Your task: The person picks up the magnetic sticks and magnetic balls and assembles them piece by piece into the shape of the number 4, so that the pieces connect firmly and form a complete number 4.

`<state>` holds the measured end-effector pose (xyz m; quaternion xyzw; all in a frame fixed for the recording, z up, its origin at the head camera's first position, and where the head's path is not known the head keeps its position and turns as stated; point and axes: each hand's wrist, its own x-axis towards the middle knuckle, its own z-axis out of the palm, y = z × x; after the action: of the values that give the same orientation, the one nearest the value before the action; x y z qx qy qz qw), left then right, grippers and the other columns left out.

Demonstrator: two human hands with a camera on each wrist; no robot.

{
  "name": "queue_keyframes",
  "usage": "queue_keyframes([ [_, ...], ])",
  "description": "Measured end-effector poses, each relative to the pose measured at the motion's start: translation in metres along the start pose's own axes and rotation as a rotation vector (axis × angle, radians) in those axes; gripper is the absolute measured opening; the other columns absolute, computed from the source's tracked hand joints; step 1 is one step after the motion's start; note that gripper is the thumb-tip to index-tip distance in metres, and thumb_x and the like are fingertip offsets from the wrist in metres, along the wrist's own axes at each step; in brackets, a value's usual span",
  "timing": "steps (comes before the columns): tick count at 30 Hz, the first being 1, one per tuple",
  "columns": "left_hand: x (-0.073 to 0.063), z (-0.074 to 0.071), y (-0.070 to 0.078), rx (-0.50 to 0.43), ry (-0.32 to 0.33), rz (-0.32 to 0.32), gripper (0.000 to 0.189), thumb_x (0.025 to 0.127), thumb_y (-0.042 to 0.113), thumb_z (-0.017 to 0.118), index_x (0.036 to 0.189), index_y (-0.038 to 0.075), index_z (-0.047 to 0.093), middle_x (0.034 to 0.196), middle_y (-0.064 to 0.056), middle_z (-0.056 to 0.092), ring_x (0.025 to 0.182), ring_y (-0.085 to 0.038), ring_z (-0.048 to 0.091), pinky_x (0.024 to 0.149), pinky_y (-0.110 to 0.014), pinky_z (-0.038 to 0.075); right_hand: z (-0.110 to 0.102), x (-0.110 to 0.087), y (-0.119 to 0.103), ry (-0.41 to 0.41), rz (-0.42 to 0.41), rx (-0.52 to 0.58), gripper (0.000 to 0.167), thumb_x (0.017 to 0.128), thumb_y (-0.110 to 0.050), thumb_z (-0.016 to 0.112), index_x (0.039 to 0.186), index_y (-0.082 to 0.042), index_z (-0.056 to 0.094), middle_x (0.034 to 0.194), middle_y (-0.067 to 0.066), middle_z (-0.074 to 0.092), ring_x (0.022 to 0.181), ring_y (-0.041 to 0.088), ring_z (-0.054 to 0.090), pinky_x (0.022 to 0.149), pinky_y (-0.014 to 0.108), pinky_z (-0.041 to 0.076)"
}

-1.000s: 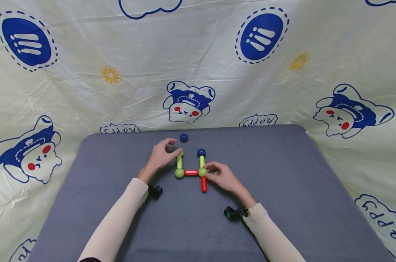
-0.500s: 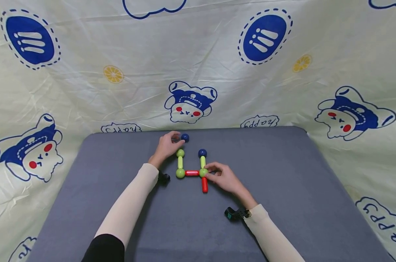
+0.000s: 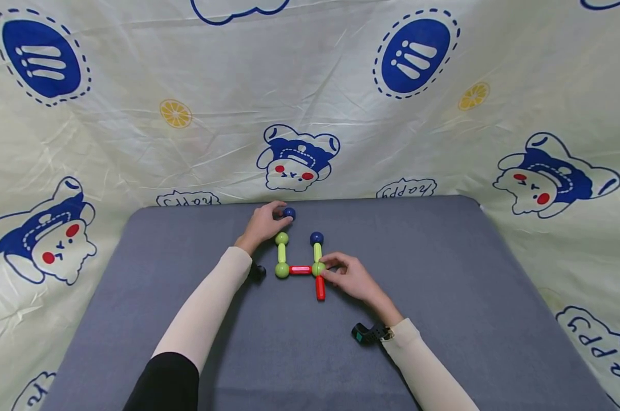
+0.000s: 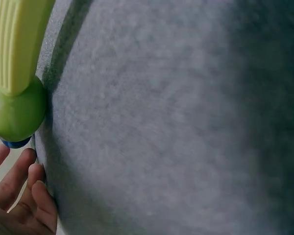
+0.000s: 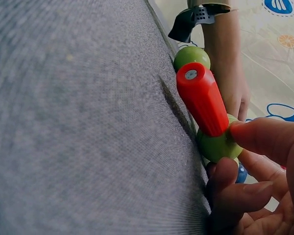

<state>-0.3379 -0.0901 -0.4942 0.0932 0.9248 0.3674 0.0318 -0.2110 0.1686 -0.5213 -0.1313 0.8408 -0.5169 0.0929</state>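
In the head view my left hand point(image 3: 264, 223) pinches a loose dark blue ball point(image 3: 289, 213) near the table's far edge, thumb and fingers at its left side. My right hand point(image 3: 352, 278) pinches a green ball point(image 5: 218, 148) between thumb and fingers. From that ball run a red rod point(image 3: 320, 289) toward me, a second red rod point(image 3: 301, 270) leftward and a yellow-green rod point(image 3: 317, 252) away, topped by another blue ball point(image 3: 316, 238). The leftward rod meets a green ball point(image 3: 282, 270), where a yellow-green rod point(image 3: 282, 253) leads to a further green ball point(image 3: 282, 238).
A grey cloth-covered table point(image 3: 422, 251) lies under everything. Behind it hangs a pale printed sheet point(image 3: 340, 68), close to the far edge. Each wrist wears a black camera mount point(image 3: 368, 334).
My left hand has moved away from the far left green ball, forward and right to the loose blue ball, and now holds it. The right hand keeps its place on the green ball.
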Motion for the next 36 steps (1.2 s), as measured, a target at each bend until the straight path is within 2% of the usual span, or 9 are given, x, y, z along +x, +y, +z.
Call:
queue_keyframes([
  [8,0.002,0.001,0.010,0.050,-0.015,-0.049,0.048,0.099,0.032,0.070,0.138,0.007,0.062,0.132,-0.015,0.068,0.124,-0.031,0.063,0.107,-0.048,0.048,0.001,-0.001,0.000,0.012,0.009,0.001,0.028,0.095,-0.019,0.075,0.121,-0.011,0.071,0.110,0.012,0.072,0.060,0.011,0.052,0.057,0.024,0.043],
  [13,0.001,-0.001,0.010,0.055,-0.001,-0.043,0.044,0.099,0.029,0.070,0.134,0.004,0.064,0.130,-0.016,0.068,0.121,-0.030,0.063,0.106,-0.046,0.049,0.001,-0.001,-0.001,0.006,0.011,0.001,0.029,0.095,-0.021,0.075,0.122,-0.011,0.071,0.111,0.013,0.071,0.060,0.011,0.051,0.056,0.024,0.042],
  [23,-0.006,-0.005,0.005,-0.031,0.036,-0.031,0.042,0.097,0.031,0.071,0.129,0.003,0.067,0.125,-0.016,0.070,0.119,-0.031,0.063,0.105,-0.046,0.048,0.001,0.000,-0.002,0.010,0.018,0.008,0.029,0.095,-0.020,0.075,0.122,-0.010,0.071,0.110,0.013,0.071,0.059,0.012,0.050,0.055,0.025,0.042],
  [27,-0.014,-0.009,0.006,-0.085,0.067,-0.007,0.042,0.097,0.031,0.071,0.129,0.004,0.068,0.125,-0.016,0.070,0.117,-0.031,0.065,0.102,-0.047,0.051,0.002,0.001,-0.002,0.009,0.021,0.005,0.028,0.095,-0.020,0.075,0.122,-0.011,0.071,0.111,0.013,0.071,0.060,0.011,0.051,0.056,0.024,0.042],
  [30,-0.026,-0.013,0.010,-0.137,0.094,0.008,0.043,0.097,0.031,0.072,0.130,0.005,0.067,0.126,-0.016,0.070,0.112,-0.031,0.066,0.096,-0.045,0.053,0.002,0.001,-0.002,0.012,0.015,0.001,0.028,0.095,-0.019,0.075,0.122,-0.012,0.071,0.110,0.013,0.071,0.060,0.011,0.051,0.056,0.024,0.043],
  [33,-0.040,-0.016,0.015,-0.169,0.112,0.016,0.043,0.097,0.033,0.072,0.131,0.006,0.067,0.126,-0.014,0.070,0.103,-0.028,0.064,0.084,-0.039,0.053,0.002,0.001,-0.002,0.014,0.006,-0.007,0.027,0.095,-0.018,0.074,0.121,-0.011,0.071,0.110,0.013,0.071,0.061,0.011,0.052,0.057,0.023,0.043],
  [36,-0.054,-0.016,0.019,-0.179,0.122,0.018,0.044,0.097,0.034,0.071,0.132,0.008,0.067,0.124,-0.012,0.071,0.091,-0.024,0.061,0.070,-0.033,0.049,0.001,0.000,-0.003,0.012,0.005,-0.012,0.027,0.095,-0.018,0.074,0.121,-0.011,0.071,0.109,0.012,0.071,0.061,0.011,0.051,0.056,0.023,0.042],
])
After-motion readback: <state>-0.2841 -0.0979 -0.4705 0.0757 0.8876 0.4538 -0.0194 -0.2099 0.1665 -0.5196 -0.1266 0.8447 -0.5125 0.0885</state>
